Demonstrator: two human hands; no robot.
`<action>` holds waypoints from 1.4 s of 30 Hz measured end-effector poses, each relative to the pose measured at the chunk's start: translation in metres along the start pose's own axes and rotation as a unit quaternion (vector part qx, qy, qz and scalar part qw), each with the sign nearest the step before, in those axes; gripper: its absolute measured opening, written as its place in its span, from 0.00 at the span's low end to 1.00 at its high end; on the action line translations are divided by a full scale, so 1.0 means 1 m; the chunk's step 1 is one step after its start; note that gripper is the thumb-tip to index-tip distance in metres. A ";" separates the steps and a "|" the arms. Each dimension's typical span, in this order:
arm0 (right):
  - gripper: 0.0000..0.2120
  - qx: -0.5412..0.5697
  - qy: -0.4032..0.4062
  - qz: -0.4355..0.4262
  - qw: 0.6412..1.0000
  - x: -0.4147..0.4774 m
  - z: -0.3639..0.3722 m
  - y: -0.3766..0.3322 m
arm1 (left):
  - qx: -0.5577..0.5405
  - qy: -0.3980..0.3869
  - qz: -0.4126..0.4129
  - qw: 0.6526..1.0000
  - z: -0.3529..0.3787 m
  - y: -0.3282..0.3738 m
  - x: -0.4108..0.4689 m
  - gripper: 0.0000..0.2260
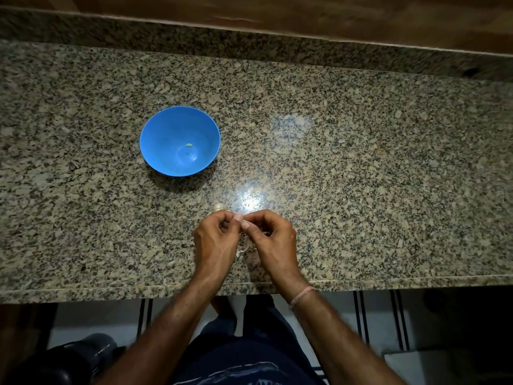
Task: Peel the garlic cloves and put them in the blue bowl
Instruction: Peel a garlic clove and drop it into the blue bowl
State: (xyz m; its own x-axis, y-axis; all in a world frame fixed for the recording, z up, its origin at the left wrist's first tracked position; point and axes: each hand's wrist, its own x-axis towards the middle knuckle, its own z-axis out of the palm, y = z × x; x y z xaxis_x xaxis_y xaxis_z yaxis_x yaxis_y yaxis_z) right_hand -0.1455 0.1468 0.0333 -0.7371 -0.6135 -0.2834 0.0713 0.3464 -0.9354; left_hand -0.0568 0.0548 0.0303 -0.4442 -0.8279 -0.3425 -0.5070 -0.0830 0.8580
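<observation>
Counter: speckled granite worktop (361, 162), papery garlic skins (243, 249) below the hands.
Hands: left hand (215, 240) and right hand (273, 237) pinch a mostly hidden garlic clove.
Bowl: round blue plastic bowl (155, 140), well apart, one pale bit (189, 145) inside.
Progress: early; pale garlic head (217, 208) beside the left hand looks unpeeled.

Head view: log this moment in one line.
left hand, right hand: pinch garlic clove | blue bowl: one piece inside | garlic bulb: on counter
</observation>
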 end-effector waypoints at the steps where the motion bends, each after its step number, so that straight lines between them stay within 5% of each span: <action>1: 0.03 0.019 -0.001 0.019 1.000 0.001 0.000 0.001 | -0.003 -0.005 -0.002 1.000 0.001 0.001 0.000 0.10; 7: 0.02 -0.008 -0.011 0.010 1.000 0.002 -0.004 0.005 | -0.100 -0.103 -0.119 0.983 -0.002 -0.005 0.002 0.13; 13: 0.03 0.145 -0.045 0.128 0.980 -0.001 -0.008 0.000 | 0.115 -0.046 0.093 0.988 -0.003 0.003 -0.006 0.12; 18: 0.04 0.132 -0.037 0.121 0.983 -0.002 -0.007 0.000 | 0.107 -0.045 0.089 0.989 0.002 -0.002 -0.007 0.13; 26: 0.08 0.110 -0.021 0.107 0.988 -0.003 -0.004 0.001 | 0.147 -0.022 0.201 0.968 0.002 -0.005 -0.013 0.06; 35: 0.15 0.033 -0.017 0.076 0.996 -0.006 -0.004 0.005 | 0.112 -0.033 0.168 0.979 -0.004 -0.001 -0.012 0.04; 42: 0.10 -0.017 -0.037 0.002 0.999 -0.007 -0.003 0.008 | 0.041 -0.103 0.011 0.994 -0.007 0.003 -0.005 0.10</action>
State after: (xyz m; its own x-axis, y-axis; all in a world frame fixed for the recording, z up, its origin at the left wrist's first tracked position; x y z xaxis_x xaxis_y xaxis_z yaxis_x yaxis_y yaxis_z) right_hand -0.1414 0.1560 0.0284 -0.6852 -0.6625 -0.3026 0.0494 0.3722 -0.9268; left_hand -0.0507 0.0548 0.0371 -0.5928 -0.6974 -0.4026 -0.5505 -0.0139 0.8347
